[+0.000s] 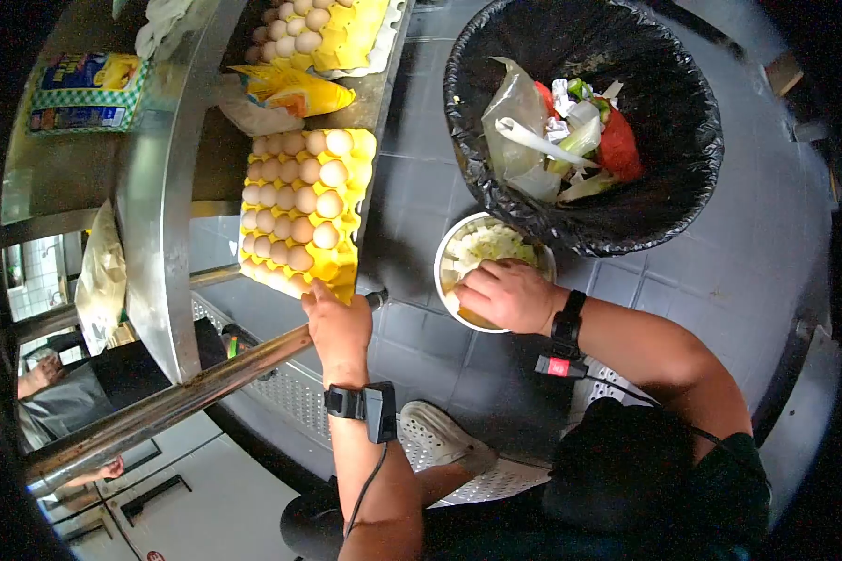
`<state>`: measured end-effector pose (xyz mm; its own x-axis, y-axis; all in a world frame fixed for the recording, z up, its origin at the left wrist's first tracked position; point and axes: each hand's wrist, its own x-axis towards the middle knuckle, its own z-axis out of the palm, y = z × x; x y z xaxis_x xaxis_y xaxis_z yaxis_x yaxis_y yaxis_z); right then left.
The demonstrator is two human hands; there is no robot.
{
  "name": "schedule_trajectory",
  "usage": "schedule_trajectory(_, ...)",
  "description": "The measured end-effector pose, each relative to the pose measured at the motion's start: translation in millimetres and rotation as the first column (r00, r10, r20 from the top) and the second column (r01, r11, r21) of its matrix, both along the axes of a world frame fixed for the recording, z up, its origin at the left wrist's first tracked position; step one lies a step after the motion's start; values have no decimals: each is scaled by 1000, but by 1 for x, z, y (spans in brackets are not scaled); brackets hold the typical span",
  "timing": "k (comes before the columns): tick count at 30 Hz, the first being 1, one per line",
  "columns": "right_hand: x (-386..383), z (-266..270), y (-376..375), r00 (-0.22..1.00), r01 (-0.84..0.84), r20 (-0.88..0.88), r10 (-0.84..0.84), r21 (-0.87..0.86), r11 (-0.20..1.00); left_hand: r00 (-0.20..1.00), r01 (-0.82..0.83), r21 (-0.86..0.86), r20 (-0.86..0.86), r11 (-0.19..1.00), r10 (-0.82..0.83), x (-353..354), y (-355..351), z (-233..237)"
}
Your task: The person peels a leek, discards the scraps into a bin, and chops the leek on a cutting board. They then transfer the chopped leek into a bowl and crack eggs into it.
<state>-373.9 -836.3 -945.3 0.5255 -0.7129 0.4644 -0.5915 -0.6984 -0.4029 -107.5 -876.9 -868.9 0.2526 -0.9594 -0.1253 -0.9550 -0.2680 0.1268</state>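
The yellow egg tray (299,206) lies left of centre, overhanging the steel desk (154,187). Our left hand (339,327) closes on its bottom corner, fingers hidden. Our right hand (507,294) curls loosely over the metal bowl (444,271) of chopped greens (486,243) at centre; we cannot tell what it holds. We judge the tray is being steadied or pulled; shifting it calls for level support. The lined bin (683,122) sits upper right.
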Motion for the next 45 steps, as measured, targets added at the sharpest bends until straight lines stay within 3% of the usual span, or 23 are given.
schedule_trajectory(4,-11,68,-15,977,107,207,-44,-308,945,993,-77,-57,85,995,81,-11,-5,-4)
schedule_trajectory(6,-28,107,-26,979,125,198,-50,-390,912,992,-50,-90,114,995,60,-8,-9,-9)
schedule_trajectory(9,-57,147,-59,937,347,236,-259,-521,780,979,-33,-16,202,999,36,6,-18,-15)
schedule_trajectory(12,-102,168,-73,866,477,15,-500,-327,816,975,3,52,221,999,-14,15,-23,-22)
schedule_trajectory(14,-123,167,-79,790,564,-217,-574,-110,818,959,76,60,268,995,-89,9,-24,-9)
schedule_trajectory(16,-132,150,-77,780,567,-210,-590,-164,807,995,-17,214,97,977,-4,8,-32,1)
schedule_trajectory(19,-124,156,-78,776,587,-129,-617,-210,782,989,-84,214,135,973,56,9,-38,0)
schedule_trajectory(20,-119,164,-77,771,609,-78,-633,-200,767,982,26,165,180,986,-56,31,-40,-26)
schedule_trajectory(22,-106,182,-69,802,590,35,-597,-204,781,972,-5,236,230,972,-51,18,-42,-13)
schedule_trajectory(25,-86,194,-55,932,266,294,-211,-159,951,970,-31,215,241,976,-23,4,-43,13)
schedule_trajectory(28,-45,179,-40,862,-65,505,44,25,998,967,69,89,239,994,-88,9,-38,26)
schedule_trajectory(30,-15,150,-28,815,-179,576,-64,355,918,990,90,-109,121,990,-77,-19,-28,56)
schedule_trajectory(31,-4,133,-22,803,-272,561,-200,644,716,985,156,-215,-42,964,-169,-19,-19,47)
schedule_trajectory(32,9,100,-20,757,-402,575,-311,784,473,963,128,-269,-196,954,-185,-42,-7,47)
schedule_trajectory(33,24,73,-15,566,-646,579,-586,754,121,927,195,-198,-282,961,-246,-58,4,48)
schedule_trajectory(34,27,67,-12,476,-738,416,-775,668,-95,882,263,-257,-328,930,-339,-75,16,44)
schedule_trajectory(36,24,26,-7,211,-977,590,-779,157,-145,861,320,-246,-326,915,-390,-103,32,35)
schedule_trajectory(37,25,29,-4,197,-976,573,-796,188,-107,821,375,-273,-347,886,-454,-107,35,21)
schedule_trajectory(38,24,32,0,183,-973,554,-812,220,-69,779,331,-229,-481,915,-402,-109,41,13)
schedule_trajectory(42,10,0,6,218,-947,522,-825,317,-50,693,446,-123,-580,887,-429,-106,41,17)
schedule_trajectory(44,9,2,6,222,-927,496,-840,373,-24,785,399,-309,-372,863,-496,-80,29,15)
schedule_trajectory(45,7,3,5,225,-900,460,-859,437,-2,888,308,-331,-235,892,-394,-61,20,8)
